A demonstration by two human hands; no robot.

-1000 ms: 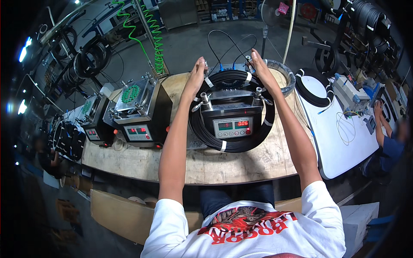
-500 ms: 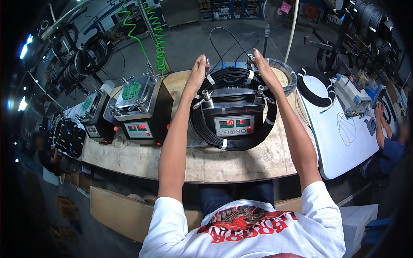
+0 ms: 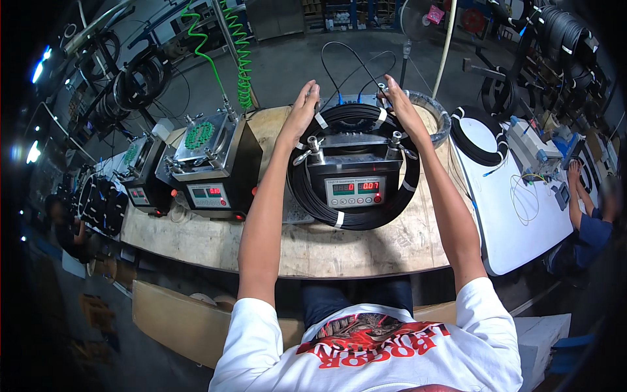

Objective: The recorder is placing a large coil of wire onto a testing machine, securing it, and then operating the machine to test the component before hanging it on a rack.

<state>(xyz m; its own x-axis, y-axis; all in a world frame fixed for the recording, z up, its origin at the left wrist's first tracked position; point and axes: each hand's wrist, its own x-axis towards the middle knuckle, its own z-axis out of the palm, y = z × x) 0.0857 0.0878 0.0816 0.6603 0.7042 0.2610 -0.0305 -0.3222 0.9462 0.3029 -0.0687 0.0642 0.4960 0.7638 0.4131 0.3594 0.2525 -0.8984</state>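
Note:
A boxy polishing machine (image 3: 354, 168) with a lit red display stands in front of me. A coil of black cable (image 3: 320, 212) with white ties loops around its front and top. My left hand (image 3: 302, 110) is at the far left corner, its fingers stretched upward beside the clamp there, which it mostly hides. At the far right corner my right hand (image 3: 403, 108) has its fingers extended close against a metal clamp post (image 3: 382, 88). Two near clamps, the left one (image 3: 314, 149) and the right one (image 3: 396, 144), stand untouched. Blue connectors (image 3: 340, 99) sit at the machine's back edge.
Two similar machines, the nearer one (image 3: 208, 163) with a green ring plate on top, stand left on the wooden bench (image 3: 326, 258). Green coiled air hoses (image 3: 243, 72) hang behind. On the right, a white table (image 3: 516, 228) holds another cable coil (image 3: 465, 147); a co-worker's arms (image 3: 576, 189) reach over it.
The front machine's display readings have changed. My left hand has shifted slightly right, over the far left clamp. My right hand and the cable coil have hardly moved.

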